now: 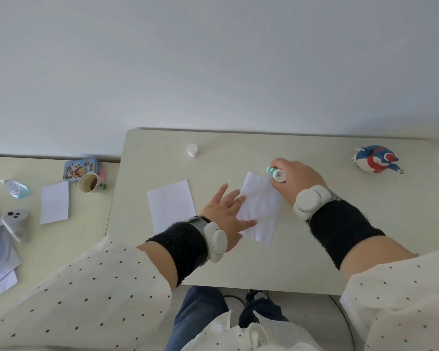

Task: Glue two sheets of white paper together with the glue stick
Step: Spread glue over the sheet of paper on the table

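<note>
On the left, a second tabletop (48,249) is seen with clutter well apart from the work: loose papers (0,262), a controller (14,221), a small bottle (15,189), a spare sheet (54,202), a cup (89,183) and a tin (80,168). On the main tabletop (238,264), smooth and pale, a flat sheet (170,205) is laid alone, just left of the left hand (226,211). That hand is spread with fingers (219,192) released, pressed flat on the near left edge of a second sheet (262,209), which lies tilted and faintly wrinkled. Both sheets are judged light, limp and easily slid or creased, so they are best pinned by a flat palm and lifted by a corner or edge. A white cap (192,149) stands near the far edge. The glue stick (276,173) is grasped by the clenched fingers of the right hand (295,177), at the far corner of the tilted sheet; whether its tip touches the paper cannot be told. The stick is judged stiff and light, its glued end tacky, and best held around the barrel. A toy bird (375,159) sits at the far right. A plain wall (213,59) closes the room behind.
</note>
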